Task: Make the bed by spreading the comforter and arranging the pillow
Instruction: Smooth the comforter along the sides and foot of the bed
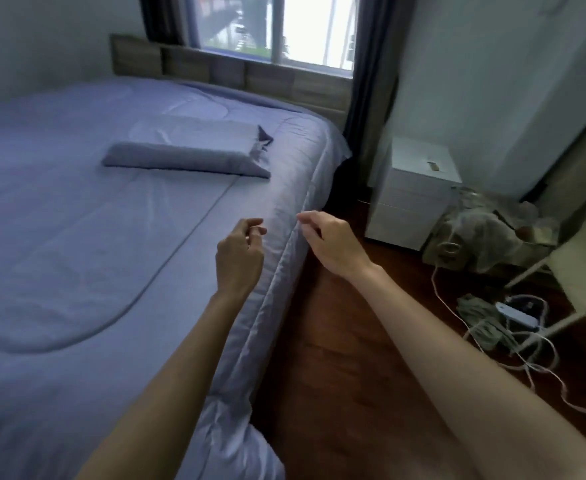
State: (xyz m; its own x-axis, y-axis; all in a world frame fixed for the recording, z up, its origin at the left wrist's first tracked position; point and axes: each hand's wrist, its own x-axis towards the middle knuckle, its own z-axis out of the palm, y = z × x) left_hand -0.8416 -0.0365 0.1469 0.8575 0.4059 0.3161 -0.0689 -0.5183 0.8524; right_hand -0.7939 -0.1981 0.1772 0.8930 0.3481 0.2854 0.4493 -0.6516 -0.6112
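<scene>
A pale blue comforter (pixel 87 237) lies spread flat over the bed, and its right edge hangs down the side. A flat pillow (pixel 187 152) in the same blue lies on top, near the right edge and below the wooden headboard (pixel 236 72). My left hand (pixel 238 256) hovers just above the comforter's right border with its fingers loosely curled and nothing in them. My right hand (pixel 329 242) is beside it over the bed's edge. Its thumb and forefinger are close to the edge seam, and I cannot tell whether they pinch it.
A white bedside cabinet (pixel 419 188) stands right of the bed on the dark wooden floor (pixel 347 341). Bags and clutter (pixel 485 233) lie beyond it. A power strip with tangled white cables (pixel 513 323) lies on the floor at the right. A window with dark curtains (pixel 371 64) is behind the headboard.
</scene>
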